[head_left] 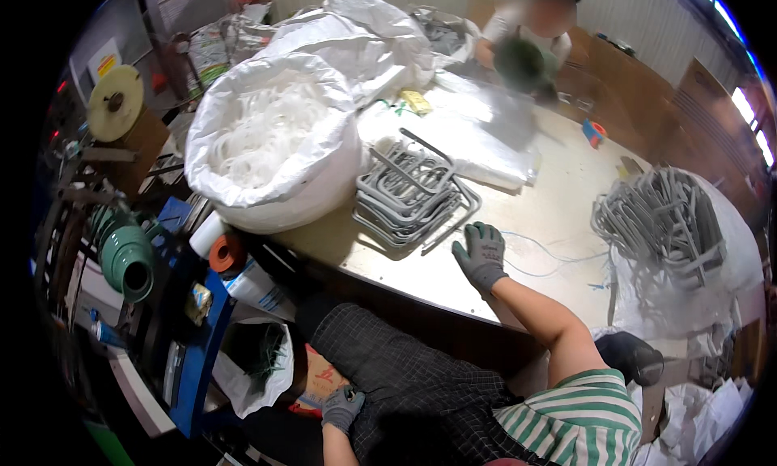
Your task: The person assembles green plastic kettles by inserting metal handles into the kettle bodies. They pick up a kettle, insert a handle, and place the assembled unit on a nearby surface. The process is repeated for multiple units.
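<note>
My right hand (483,254), in a grey-green work glove, lies on the white tabletop (396,273) with its fingers out and the thumb apart. It holds nothing. Just beyond it, to the left, is a stack of bent grey metal frames (413,192), nested loosely on one another; my fingertips are close to the nearest frame's end. My left hand (343,408), gloved too, is low beside my dark checked apron (405,357). Its fingers are curled in, and what they may hold is too small to make out.
A big white sack (324,195) of translucent plastic loops stands left of the frames. Clear plastic bags (498,154) lie behind. At right is a heap of grey bent tubes (664,223). A blue-and-orange tape roll (594,133) sits farther back, near another person (526,41).
</note>
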The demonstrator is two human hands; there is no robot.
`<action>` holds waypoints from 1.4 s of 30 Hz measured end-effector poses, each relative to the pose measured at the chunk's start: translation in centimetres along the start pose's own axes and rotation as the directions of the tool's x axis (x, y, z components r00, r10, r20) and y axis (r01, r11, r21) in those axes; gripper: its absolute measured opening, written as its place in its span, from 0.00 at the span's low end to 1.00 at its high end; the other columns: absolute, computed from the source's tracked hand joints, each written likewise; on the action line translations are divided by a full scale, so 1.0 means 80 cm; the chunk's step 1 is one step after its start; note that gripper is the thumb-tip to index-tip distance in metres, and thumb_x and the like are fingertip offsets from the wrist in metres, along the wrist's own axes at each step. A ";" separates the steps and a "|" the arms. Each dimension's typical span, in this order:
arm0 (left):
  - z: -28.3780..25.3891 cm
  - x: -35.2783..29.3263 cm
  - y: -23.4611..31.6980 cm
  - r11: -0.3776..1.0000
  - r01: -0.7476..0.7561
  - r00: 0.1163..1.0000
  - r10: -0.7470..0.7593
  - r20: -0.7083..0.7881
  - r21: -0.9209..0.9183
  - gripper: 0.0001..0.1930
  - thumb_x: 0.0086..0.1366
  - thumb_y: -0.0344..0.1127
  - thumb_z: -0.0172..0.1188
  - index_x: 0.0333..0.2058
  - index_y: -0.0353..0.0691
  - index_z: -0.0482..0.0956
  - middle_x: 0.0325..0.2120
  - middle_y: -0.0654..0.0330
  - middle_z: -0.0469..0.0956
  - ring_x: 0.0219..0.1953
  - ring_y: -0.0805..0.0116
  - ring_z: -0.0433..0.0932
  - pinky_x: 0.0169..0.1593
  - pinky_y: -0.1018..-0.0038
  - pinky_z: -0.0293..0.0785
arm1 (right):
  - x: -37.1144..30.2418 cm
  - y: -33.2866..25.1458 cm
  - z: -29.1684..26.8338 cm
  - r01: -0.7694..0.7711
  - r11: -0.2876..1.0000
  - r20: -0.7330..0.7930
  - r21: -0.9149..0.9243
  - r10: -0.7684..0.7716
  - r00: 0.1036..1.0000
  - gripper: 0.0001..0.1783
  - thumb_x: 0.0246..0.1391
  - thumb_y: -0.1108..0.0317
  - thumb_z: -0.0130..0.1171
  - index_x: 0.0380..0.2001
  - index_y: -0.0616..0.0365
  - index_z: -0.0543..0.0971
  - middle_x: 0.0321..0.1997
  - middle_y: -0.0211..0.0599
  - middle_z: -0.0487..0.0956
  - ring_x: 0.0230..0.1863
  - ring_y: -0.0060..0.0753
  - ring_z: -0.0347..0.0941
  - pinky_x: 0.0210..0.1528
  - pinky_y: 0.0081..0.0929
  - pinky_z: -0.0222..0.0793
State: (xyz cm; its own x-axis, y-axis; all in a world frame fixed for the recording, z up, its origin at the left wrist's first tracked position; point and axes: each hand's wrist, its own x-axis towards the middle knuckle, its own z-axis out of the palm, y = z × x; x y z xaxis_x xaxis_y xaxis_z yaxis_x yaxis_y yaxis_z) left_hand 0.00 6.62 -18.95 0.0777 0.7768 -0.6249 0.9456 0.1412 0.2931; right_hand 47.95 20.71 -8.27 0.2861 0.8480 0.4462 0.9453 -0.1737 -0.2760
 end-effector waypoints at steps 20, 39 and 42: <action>0.008 0.000 -0.003 0.997 -0.073 0.997 0.073 0.023 -0.002 0.25 0.65 0.58 0.62 0.50 0.47 0.83 0.47 0.53 0.85 0.53 0.51 0.82 0.56 0.57 0.76 | 0.005 -0.005 0.002 -0.008 1.000 0.042 -0.017 0.009 0.999 0.26 0.59 0.48 0.60 0.53 0.53 0.77 0.61 0.46 0.73 0.65 0.52 0.64 0.67 0.55 0.56; 0.015 0.001 -0.007 0.995 -0.097 0.994 0.097 -0.050 0.011 0.20 0.65 0.57 0.62 0.43 0.48 0.84 0.43 0.54 0.86 0.51 0.51 0.82 0.56 0.54 0.75 | 0.004 -0.008 0.004 -0.024 0.999 0.058 -0.032 0.026 0.998 0.27 0.59 0.48 0.61 0.54 0.53 0.77 0.62 0.45 0.73 0.66 0.51 0.64 0.68 0.54 0.55; 0.003 -0.003 0.002 0.996 -0.081 0.996 0.081 0.022 0.022 0.20 0.64 0.57 0.62 0.43 0.49 0.83 0.43 0.54 0.85 0.51 0.51 0.82 0.55 0.54 0.75 | 0.003 -0.007 0.003 -0.025 0.999 0.060 -0.029 0.027 0.998 0.27 0.59 0.47 0.61 0.55 0.53 0.77 0.62 0.45 0.73 0.66 0.52 0.64 0.68 0.54 0.55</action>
State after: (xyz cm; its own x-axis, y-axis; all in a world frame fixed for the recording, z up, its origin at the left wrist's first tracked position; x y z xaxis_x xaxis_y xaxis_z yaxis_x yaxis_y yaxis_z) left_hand 0.22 6.30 -18.92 0.1608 0.7719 -0.6150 0.9429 0.0640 0.3268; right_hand 47.45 21.14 -8.25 0.3016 0.8714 0.3870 0.9420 -0.2096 -0.2622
